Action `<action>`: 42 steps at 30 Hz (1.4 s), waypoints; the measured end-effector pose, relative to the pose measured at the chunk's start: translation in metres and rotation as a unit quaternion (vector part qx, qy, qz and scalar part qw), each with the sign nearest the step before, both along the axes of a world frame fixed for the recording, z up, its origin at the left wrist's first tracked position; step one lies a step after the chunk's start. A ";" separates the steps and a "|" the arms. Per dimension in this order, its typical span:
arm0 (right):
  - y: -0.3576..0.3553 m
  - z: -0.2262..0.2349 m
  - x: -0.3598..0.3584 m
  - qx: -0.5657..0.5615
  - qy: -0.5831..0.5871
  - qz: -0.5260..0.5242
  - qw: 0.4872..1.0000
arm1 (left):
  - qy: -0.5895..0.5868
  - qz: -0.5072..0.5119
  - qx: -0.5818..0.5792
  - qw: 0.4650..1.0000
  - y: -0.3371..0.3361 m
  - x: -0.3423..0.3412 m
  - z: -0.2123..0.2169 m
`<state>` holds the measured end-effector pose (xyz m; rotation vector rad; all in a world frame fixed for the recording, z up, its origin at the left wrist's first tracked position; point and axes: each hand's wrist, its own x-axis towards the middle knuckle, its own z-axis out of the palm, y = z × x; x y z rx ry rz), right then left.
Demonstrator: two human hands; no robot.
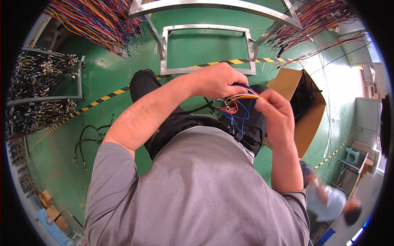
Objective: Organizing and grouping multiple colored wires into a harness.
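Over my lap, a bundle of thin coloured wires point(234, 107) in blue, red, orange, yellow and white runs between my hands. My left hand point(219, 81) is closed on the bundle, thumb and fingers pinching the wires. To its right, my right hand point(277, 112) also has its fingers closed, on the wires' orange and yellow stretch. Blue and white strands hang in loops below, against my dark trousers. A black sheathed cable point(197, 107) leads off to the left from the bundle. The wire ends inside my right hand are hidden.
An open cardboard box point(283, 86) with black cables stands by my right leg. Ahead is a metal frame point(205, 27). Thick wire bunches point(102, 20) hang at far left and far right. A loose black harness point(82, 141) lies on the green floor. Another person point(328, 201) is behind right.
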<state>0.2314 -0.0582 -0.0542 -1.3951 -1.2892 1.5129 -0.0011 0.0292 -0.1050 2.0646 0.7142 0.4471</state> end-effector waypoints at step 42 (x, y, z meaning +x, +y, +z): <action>-0.002 -0.022 0.010 -0.017 0.098 -0.019 0.995 | -0.001 0.058 0.146 0.988 -0.028 -0.011 0.016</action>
